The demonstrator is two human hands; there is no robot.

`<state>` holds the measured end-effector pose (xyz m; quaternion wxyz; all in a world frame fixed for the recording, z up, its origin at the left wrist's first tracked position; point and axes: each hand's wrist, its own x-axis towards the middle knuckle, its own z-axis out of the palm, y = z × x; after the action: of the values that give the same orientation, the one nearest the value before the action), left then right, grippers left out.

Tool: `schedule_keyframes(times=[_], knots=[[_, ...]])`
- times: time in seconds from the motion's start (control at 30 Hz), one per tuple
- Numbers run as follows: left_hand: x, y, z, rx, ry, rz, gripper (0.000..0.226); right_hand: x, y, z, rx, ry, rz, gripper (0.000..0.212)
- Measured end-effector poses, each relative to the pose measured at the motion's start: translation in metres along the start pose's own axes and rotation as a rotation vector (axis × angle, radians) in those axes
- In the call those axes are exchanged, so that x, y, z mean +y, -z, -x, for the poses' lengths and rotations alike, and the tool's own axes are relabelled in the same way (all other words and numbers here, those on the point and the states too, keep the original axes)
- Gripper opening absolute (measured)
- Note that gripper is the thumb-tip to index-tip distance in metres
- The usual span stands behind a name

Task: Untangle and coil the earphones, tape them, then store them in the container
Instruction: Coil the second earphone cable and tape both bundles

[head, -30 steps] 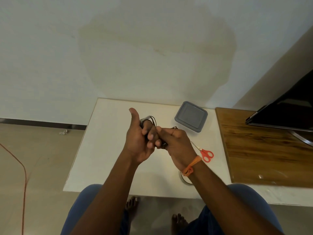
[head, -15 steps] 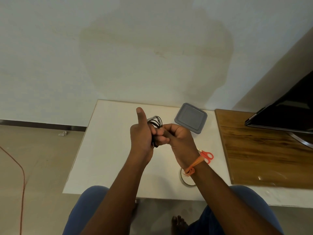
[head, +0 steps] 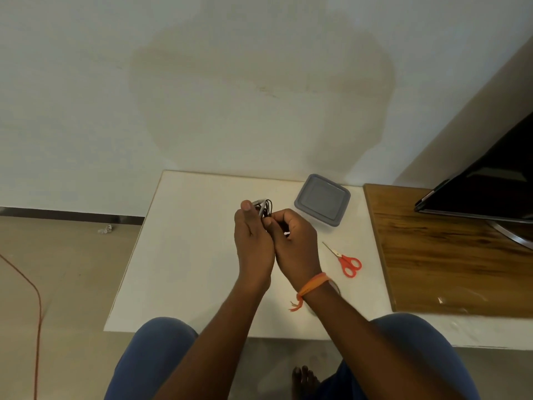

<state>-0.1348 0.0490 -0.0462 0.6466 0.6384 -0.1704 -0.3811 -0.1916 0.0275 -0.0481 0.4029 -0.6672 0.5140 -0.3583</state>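
Both hands have drawn closer together since half a second ago. My left hand [head: 253,241] holds the coiled earphones [head: 264,208], loops poking out above its fingers [head: 247,205]; my right hand [head: 294,243] pinches the cord beside them. I judge the coil could spring loose if either grip eases before taping. Scissors [head: 347,262] lie right of my fingers, the container [head: 322,204] beyond, on the surface [head: 187,241].
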Motion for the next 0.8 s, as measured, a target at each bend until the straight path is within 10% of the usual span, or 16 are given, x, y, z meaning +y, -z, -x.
schedule_keyframes(times=[0.2,0.4,0.8], knots=[[0.003,0.005,0.0,-0.245,0.084,0.003,0.093,0.004,-0.002,0.001,0.019,0.06,0.078,0.008],[-0.002,0.013,-0.002,-0.502,0.068,-0.115,0.059,0.011,0.004,-0.005,0.061,0.009,0.174,0.017],[0.008,0.02,-0.017,-0.267,0.352,0.354,0.046,0.0,0.009,0.006,-0.383,0.044,-0.087,0.025]])
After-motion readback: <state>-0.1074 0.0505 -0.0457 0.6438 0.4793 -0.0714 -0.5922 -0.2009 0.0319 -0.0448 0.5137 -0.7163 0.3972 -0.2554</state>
